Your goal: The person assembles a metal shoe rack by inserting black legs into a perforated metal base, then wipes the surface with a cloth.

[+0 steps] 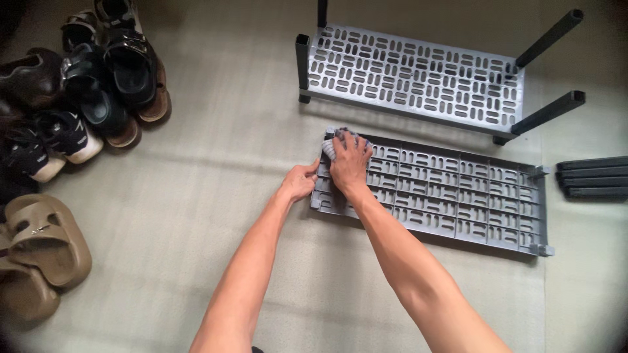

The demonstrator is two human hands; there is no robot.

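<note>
Shelf panel (451,196) flat on floor, near my knees; grey slotted plastic, looks light, stiff. My left hand (299,183) grips its end edge; right hand (348,163) presses cloth (335,145) on corner. Best hold: long edges.

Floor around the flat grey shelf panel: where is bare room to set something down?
Bare floor lies between the shoe pile and the flat panel, and in front below the arms. It is crowded between panel and upturned rack, and by the black legs. The right hand presses a cloth; the left hand grips the panel's edge.
</note>
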